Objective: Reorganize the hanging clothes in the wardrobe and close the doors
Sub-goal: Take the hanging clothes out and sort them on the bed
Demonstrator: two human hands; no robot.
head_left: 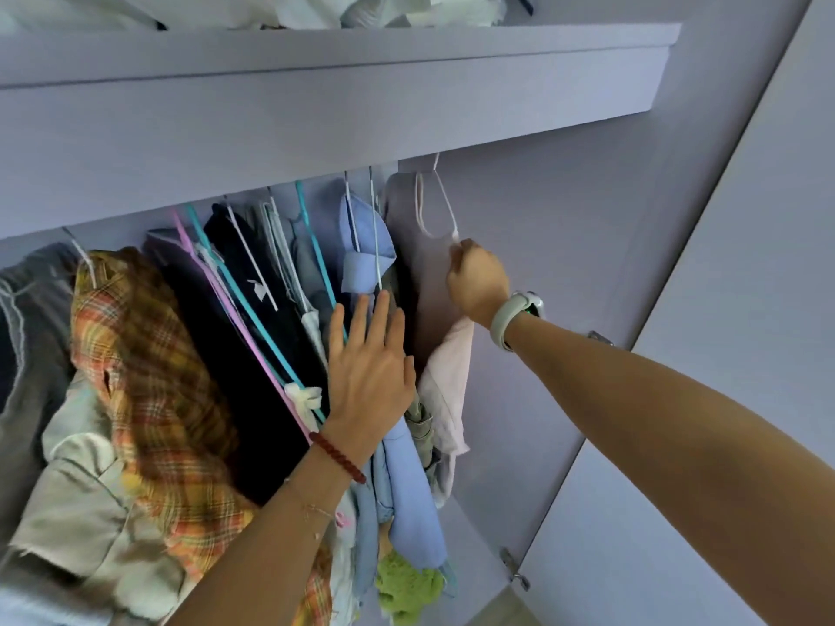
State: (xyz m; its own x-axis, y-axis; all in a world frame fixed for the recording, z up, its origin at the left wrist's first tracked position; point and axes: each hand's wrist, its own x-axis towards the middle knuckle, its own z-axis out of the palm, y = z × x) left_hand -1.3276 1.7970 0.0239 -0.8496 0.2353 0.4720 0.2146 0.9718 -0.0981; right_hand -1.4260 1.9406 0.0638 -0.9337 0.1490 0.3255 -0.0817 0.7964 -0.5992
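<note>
Head view looks up into a wardrobe where many clothes hang close together. The left hand is flat, its fingers straight, and it presses on the blue shirt and the garments beside it. I judge that it pushes this packed row to the left, so that a gap stays at the right end. The right hand has its grip closed on the lower end of a white hanger, fingers curled round it. This hanger carries a pale pink garment, which hangs just beside the blue shirt, at the right end of the row, near the side wall. The hook goes up behind the front panel, so I cannot tell if it sits on the rail. Probably the hand holds the hanger low because the rail is high and hidden.

Further left hang a dark garment on pink and teal hangers, and a plaid shirt. Something green shows low down. Above, a shelf carries white fabric. The wardrobe is pale lilac. The right door stands open, with hinges on its edge, so closing is not yet done.
</note>
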